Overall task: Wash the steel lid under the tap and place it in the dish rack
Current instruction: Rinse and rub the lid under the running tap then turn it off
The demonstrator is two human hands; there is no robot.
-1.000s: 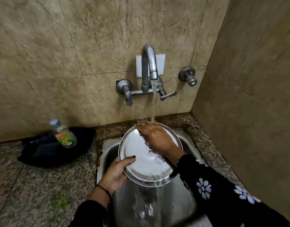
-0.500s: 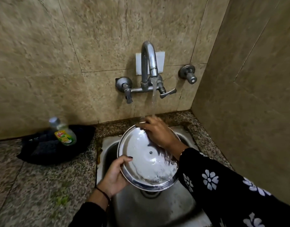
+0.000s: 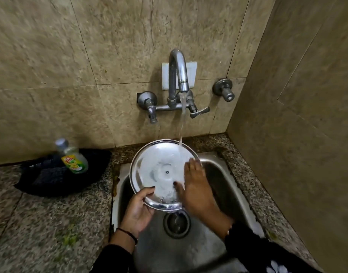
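Lid: round shiny steel lid (image 3: 159, 170), tilted, its inner face with a small centre rivet turned up toward the camera, held over the steel sink basin (image 3: 224, 186).
Water: a thin stream falls from the curved chrome wall tap (image 3: 178, 71) onto the upper right part of the lid and runs off its lower edge above the round drain (image 3: 176, 223).
Left hand: left hand (image 3: 137, 209) grips the lid's lower left rim, thumb curled over the inner face, fingers hidden behind it; a thin dark band circles the wrist.
Right hand: right hand (image 3: 196, 186) lies flat and open on the right side of the inner face, fingers spread across the wet metal, closed on nothing.
Sleeves: dark sleeves, the right one with white flowers.
Surface: speckled granite surface (image 3: 41, 223) surrounds the basin.
Left of basin: a clear dish-soap bottle with a green and yellow label (image 3: 73, 159) stands against a black cloth bundle (image 3: 51, 180) by the wall.
Walls: beige stone tiles.
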